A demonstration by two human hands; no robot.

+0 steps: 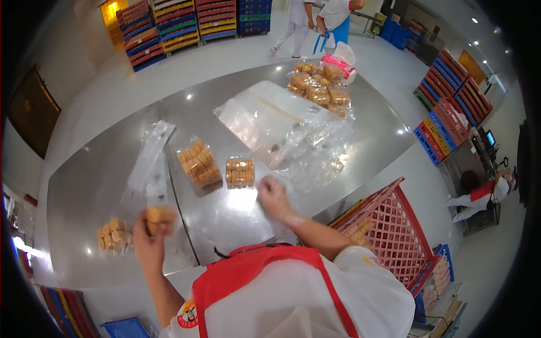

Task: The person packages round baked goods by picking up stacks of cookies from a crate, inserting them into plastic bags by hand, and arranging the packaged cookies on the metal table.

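Observation:
My left hand (151,234) is closed on a small pack of light brown biscuits (160,218), slightly blurred, above the steel table's left part. Just left of it lies another group of biscuit packs (114,235). My right hand (273,196) is over the table right of a clear pack of biscuits (240,172); its fingers are curled and blurred, and whether they hold anything is unclear. A larger stack of packed biscuits (199,163) sits left of that pack. Flat clear plastic bags (259,121) spread across the middle, and narrower bags (151,155) lie at the left.
Bagged biscuits (320,87) are heaped at the table's far end beside a pink and white package (340,62). A red crate (389,239) stands at my right. Two people stand beyond the table; another person (490,194) is at the far right. Stacked crates (174,25) line the back.

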